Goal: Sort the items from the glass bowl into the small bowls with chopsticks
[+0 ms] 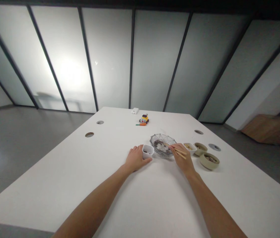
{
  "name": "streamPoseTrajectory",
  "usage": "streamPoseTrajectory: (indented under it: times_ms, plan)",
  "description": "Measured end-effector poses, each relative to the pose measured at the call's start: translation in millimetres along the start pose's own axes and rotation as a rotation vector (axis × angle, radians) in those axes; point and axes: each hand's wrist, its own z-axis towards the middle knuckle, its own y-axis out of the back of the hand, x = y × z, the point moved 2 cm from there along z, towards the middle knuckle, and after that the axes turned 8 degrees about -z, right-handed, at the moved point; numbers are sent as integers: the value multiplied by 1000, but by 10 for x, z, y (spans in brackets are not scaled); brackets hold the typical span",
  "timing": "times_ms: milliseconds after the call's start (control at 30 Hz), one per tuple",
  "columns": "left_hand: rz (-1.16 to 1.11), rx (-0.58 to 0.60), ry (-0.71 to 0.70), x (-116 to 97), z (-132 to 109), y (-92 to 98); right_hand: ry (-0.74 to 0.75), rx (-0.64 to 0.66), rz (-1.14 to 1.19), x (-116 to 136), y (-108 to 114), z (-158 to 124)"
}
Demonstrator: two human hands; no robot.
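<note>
My left hand [135, 158] is wrapped round a small white cup [148, 155] that stands on the table, with a few dark bits at its bottom. In my right hand [181, 158] is a pair of wooden chopsticks [181, 153], their tips reaching into a clear glass bowl [170, 138]. Dark, small pieces lie inside that bowl, mostly on its left; their kind is too small to tell. Beside the right hand stands a white dish [193, 149] with yellowish pieces, partly hidden by the hand.
Right of the dish are two olive-green bowls, a rear bowl [200, 149] and a front bowl [210, 162] with small pieces in it. Farther back on the white table [100, 185] lie a yellow toy vehicle [144, 119], a toy carrot [142, 124] and a white box-shaped device [135, 111].
</note>
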Motion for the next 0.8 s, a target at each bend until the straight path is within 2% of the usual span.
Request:
streamPoseTrajectory:
  times_ms: [333, 600, 800]
  plan:
    - [-7, 0, -2, 3, -5, 11, 18, -44, -39, -30, -8, -5]
    - [3, 1, -10, 25, 0, -11, 56, -126, -156, 39, 132, 35]
    - [-8, 17, 13, 3, -5, 7, 39, -32, -87, 77, 109, 16]
